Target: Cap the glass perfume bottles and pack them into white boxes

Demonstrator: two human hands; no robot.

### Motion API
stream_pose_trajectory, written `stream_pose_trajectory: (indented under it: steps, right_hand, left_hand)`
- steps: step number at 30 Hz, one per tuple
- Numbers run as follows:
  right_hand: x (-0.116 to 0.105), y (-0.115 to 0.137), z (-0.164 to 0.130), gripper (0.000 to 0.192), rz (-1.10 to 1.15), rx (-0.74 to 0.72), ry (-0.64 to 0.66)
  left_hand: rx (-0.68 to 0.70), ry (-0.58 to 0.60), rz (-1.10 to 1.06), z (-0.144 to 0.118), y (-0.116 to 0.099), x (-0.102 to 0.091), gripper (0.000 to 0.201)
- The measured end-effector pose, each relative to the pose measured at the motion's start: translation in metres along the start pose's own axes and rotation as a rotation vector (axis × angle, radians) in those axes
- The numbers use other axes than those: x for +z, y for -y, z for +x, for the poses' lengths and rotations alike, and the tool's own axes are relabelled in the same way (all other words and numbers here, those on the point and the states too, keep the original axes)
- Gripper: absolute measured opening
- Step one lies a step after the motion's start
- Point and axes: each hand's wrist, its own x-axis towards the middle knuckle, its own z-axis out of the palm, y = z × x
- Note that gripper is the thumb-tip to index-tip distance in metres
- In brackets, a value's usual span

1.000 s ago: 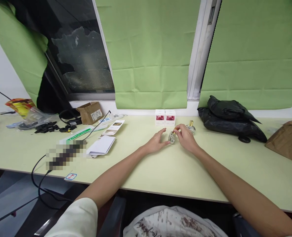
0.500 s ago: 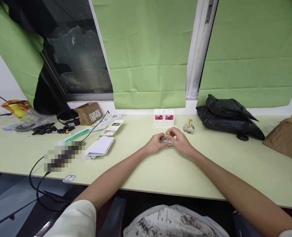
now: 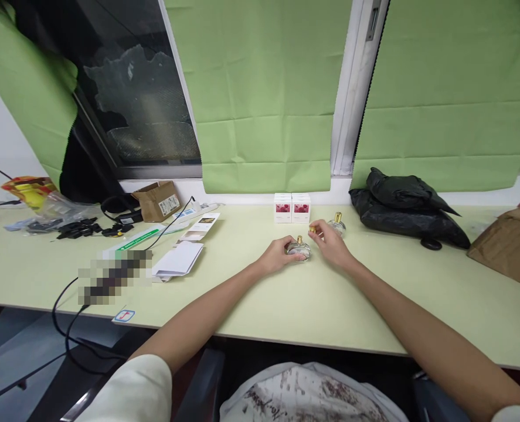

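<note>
1. Your pale green worktop (image 3: 286, 299) runs the full width under the green window blinds (image 3: 264, 88).
2. A crumpled black plastic bag (image 3: 407, 205) lies at the back right, with a brown cardboard box (image 3: 506, 249) further right near the edge.
3. At the back left sit a small open brown carton (image 3: 157, 200), black cables and white paper leaflets (image 3: 178, 261).
4. Two small white boxes with pink labels (image 3: 292, 208) stand side by side against the wall, just behind your hands.
5. Your left hand (image 3: 277, 256) is wrapped round the left side of a small round clear glass bottle with a gold neck (image 3: 299, 249), which stands upright on the worktop in the middle.
6. Your right hand (image 3: 332, 245) is just right of that bottle, fingertips pinched together on a tiny gold cap (image 3: 312, 230), held clear of the bottle's neck.
7. A second round clear glass bottle with a gold cap (image 3: 337, 225) stands just behind your right hand.
</note>
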Motion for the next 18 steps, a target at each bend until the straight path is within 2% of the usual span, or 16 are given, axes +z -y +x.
stream_pose_trajectory:
  steps: [1, 3, 8, 11, 15, 18]
  right_hand:
    - [0.003, -0.008, -0.002, 0.019, -0.02, 0.018, 0.085]
    - [0.009, -0.021, -0.006, 0.014, -0.05, 0.048, 0.164]
    - [0.009, -0.027, -0.008, 0.019, -0.105, 0.037, 0.216]
    - [0.002, -0.015, -0.008, 0.026, -0.169, -0.042, 0.175]
    - [-0.003, 0.018, -0.01, 0.027, -0.138, -0.188, 0.049]
    - [0.0, 0.04, -0.014, 0.028, -0.081, -0.21, 0.06]
  left_hand:
    - [0.003, -0.002, 0.003, 0.0, 0.0, -0.001, 0.058]
    - [0.007, -0.008, 0.014, 0.0, -0.001, -0.001, 0.058]
    - [0.016, -0.012, 0.046, 0.0, -0.002, -0.002, 0.056]
    - [0.017, -0.004, 0.043, 0.0, -0.003, -0.002, 0.056]
    - [0.022, -0.007, 0.058, -0.002, -0.007, -0.002, 0.055]
    - [0.024, -0.015, 0.087, -0.003, -0.01, -0.002, 0.054]
